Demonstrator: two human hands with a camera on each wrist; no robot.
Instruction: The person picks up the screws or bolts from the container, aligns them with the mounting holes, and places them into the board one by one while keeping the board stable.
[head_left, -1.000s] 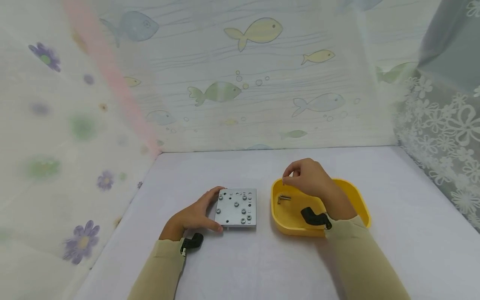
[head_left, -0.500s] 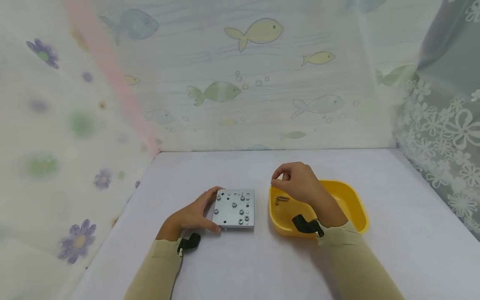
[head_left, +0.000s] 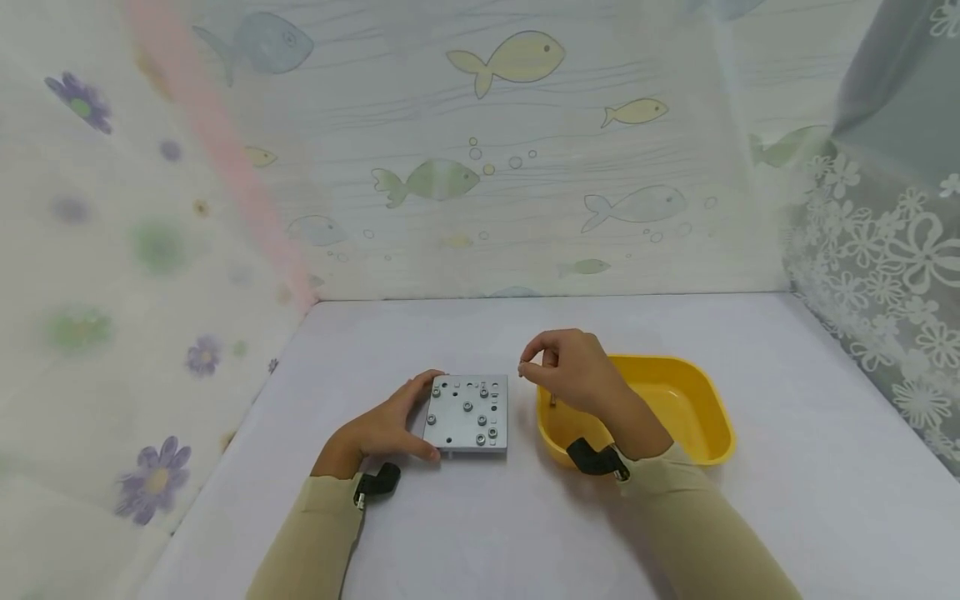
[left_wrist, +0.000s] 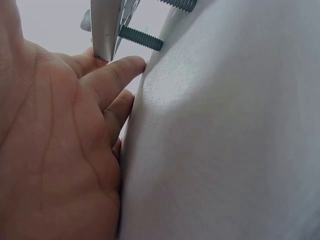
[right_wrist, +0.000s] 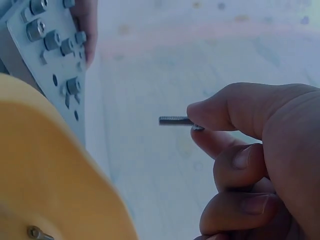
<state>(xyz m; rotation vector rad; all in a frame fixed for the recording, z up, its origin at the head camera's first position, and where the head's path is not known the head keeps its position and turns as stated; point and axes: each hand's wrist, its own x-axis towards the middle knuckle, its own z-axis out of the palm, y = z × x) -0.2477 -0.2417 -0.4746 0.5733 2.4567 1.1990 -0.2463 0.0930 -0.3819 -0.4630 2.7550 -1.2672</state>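
A square silvery metal plate point(head_left: 453, 423) lies in the head view with several socket-head bolts through it and some bare holes. My left hand point(head_left: 382, 429) holds its left side, thumb at the near corner and fingers at the far corner. In the left wrist view, bolt shanks point(left_wrist: 142, 38) stick out below the plate, which stands above the tabletop on them. My right hand point(head_left: 573, 371) is over the left rim of the yellow tray, to the right of the plate. Between thumb and forefinger it pinches a small bolt point(right_wrist: 174, 120), threaded end pointing away from the fingers.
The yellow tray point(head_left: 722, 433) stands right of the plate. Inside it, a loose bolt point(right_wrist: 37, 233) shows, partly hidden by my right hand in the head view. A white cloth point(head_left: 525, 533) covers the table; printed curtains point(head_left: 337, 125) hang behind and at the sides.
My right hand has moved left with the bolt, from above the tray toward the plate. My left hand and the plate have stayed nearly in place.
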